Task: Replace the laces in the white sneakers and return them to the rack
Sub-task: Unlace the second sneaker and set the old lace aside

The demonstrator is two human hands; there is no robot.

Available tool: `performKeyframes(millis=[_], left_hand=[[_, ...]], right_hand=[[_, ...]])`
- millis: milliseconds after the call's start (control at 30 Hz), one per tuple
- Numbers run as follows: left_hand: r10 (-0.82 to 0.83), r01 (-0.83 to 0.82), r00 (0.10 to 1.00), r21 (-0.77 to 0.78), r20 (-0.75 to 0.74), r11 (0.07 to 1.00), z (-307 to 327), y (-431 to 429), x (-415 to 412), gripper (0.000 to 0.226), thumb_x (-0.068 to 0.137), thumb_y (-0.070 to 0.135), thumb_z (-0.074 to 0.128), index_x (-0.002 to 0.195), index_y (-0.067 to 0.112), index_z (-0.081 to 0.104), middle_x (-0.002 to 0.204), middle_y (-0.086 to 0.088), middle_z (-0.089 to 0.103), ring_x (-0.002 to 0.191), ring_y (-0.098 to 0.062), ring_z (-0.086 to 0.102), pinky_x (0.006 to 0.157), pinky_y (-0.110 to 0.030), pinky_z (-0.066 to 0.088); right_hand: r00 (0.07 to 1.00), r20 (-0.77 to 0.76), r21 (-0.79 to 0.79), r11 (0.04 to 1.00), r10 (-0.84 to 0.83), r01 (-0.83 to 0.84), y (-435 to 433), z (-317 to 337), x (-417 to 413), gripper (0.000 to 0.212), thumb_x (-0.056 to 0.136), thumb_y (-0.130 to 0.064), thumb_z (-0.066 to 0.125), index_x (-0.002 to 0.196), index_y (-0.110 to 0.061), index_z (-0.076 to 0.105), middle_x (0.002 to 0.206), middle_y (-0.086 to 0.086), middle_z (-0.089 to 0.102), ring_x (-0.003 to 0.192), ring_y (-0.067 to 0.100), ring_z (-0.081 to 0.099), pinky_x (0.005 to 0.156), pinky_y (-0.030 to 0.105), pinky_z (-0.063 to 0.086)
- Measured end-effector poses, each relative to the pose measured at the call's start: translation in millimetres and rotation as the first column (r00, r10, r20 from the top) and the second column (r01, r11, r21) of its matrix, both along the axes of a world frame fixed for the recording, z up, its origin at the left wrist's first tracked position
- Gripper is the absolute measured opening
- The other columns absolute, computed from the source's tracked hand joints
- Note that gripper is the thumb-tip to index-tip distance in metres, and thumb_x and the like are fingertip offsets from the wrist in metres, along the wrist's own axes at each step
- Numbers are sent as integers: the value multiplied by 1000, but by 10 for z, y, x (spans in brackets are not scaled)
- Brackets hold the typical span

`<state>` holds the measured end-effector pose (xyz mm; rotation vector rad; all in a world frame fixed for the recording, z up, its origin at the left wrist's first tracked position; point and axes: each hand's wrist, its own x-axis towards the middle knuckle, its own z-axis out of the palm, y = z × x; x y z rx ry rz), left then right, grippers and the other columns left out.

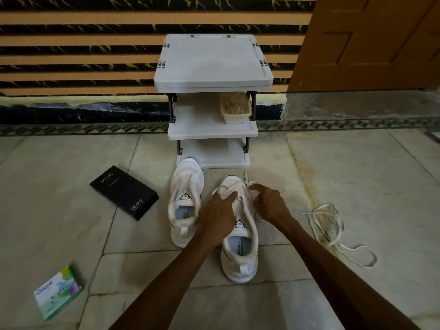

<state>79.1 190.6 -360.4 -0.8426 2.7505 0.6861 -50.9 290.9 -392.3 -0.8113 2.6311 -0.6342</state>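
A: Where are the white shoes?

B: Both stand on the floor, side by side, with their toes pointing at the rack. The rack is at 12 o'clock from them, against the stripy wall. The far sneaker has its toe right by the rack's bottom shelf. The near sneaker is at 4 o'clock from it, closer to the person.

A: What are the hands doing?

B: Both are on the front of the near sneaker. The left hand lies over the middle of the shoe. Its fingers are bent and pinch the shoe lace there. The right hand is at 2 o'clock from the left one, just beside it. Its fingers are curled tight round the same lace at the shoe's edge. Some loops of that lace stick out by the toe.

A: Is there another lace?

B: Yes. A loose lace lies in a messy heap on the floor at 3 o'clock from the near sneaker, well apart from it. No hand touches it.

A: What else is there?

B: A black box lies flat at 9 o'clock from the far sneaker. A small green and white box lies at 7 o'clock, well apart from the shoes. A pale tub sits on the rack's middle shelf, at its right end. A brown door is at 2 o'clock from the rack.
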Motion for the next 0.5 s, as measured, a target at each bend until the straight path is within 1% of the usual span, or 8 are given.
performKeyframes(millis=[133, 200, 267, 300, 400, 433, 467, 500], left_hand=[[-25, 26, 1000, -16, 11, 1000, -34, -2, -3, 65, 97, 25, 50, 151, 40, 17, 158, -10, 20, 133, -33, 42, 102, -40, 39], [-33, 34, 999, -28, 27, 999, -56, -9, -10, 66, 97, 24, 50, 151, 41, 17, 158, -10, 21, 131, -33, 43, 101, -39, 40], [-41, 42, 998, -29, 46, 999, -68, -16, -24, 66, 97, 24, 50, 151, 42, 17, 158, -10, 22, 129, -33, 45, 100, -38, 40], [-47, 48, 997, -27, 55, 998, -71, -19, -38, 66, 97, 24, 50, 151, 42, 17, 158, -11, 22, 129, -34, 45, 100, -38, 40], [-57, 59, 995, -34, 77, 998, -56, -34, -68, 69, 96, 25, 51, 152, 42, 14, 157, -11, 23, 131, -34, 43, 102, -39, 38], [-63, 67, 994, -40, 86, 997, -54, -30, -74, 69, 96, 26, 51, 152, 42, 13, 158, -11, 22, 132, -34, 42, 103, -40, 37], [-72, 77, 993, -49, 94, 996, -56, -27, -77, 69, 97, 27, 50, 152, 42, 12, 157, -11, 22, 133, -34, 41, 103, -40, 36], [-80, 85, 992, -58, 95, 995, -61, -21, -78, 68, 97, 27, 49, 152, 42, 12, 157, -11, 25, 133, -33, 41, 103, -40, 37]], right_hand=[[998, 22, -24, 998, 63, -62, 10, -18, -13, 38, 89, -7, 56, 124, -20, 60, 102, 12, 71, 88, 30, 68, 70, 28, 50], [995, -10, -12, 995, 99, -99, 4, -15, -40, 24, 88, -6, 56, 108, -14, 66, 98, 12, 71, 85, 29, 67, 69, 28, 49], [986, -77, 61, 988, 150, -145, -2, 5, -72, 11, 88, -8, 56, 90, -13, 66, 96, 10, 70, 81, 25, 66, 68, 28, 50], [980, -86, 91, 981, 179, -171, -2, -11, -96, 10, 88, -9, 56, 88, -13, 65, 97, 10, 68, 82, 25, 65, 68, 29, 49], [950, -73, 212, 935, 305, -284, 26, -41, -118, 16, 92, -13, 53, 104, -6, 60, 103, 15, 58, 87, 28, 59, 70, 27, 42], [940, -69, 204, 927, 335, -316, 39, -64, -130, 16, 93, -14, 51, 105, -5, 57, 103, 16, 57, 85, 28, 57, 69, 27, 39], [943, -41, 141, 936, 330, -321, 39, -39, -110, 13, 94, -12, 48, 101, -5, 56, 100, 18, 58, 82, 26, 54, 67, 27, 35], [954, -7, 24, 954, 299, -299, 36, -22, -102, 9, 94, -8, 46, 93, -8, 55, 94, 18, 60, 79, 24, 51, 66, 27, 33]])
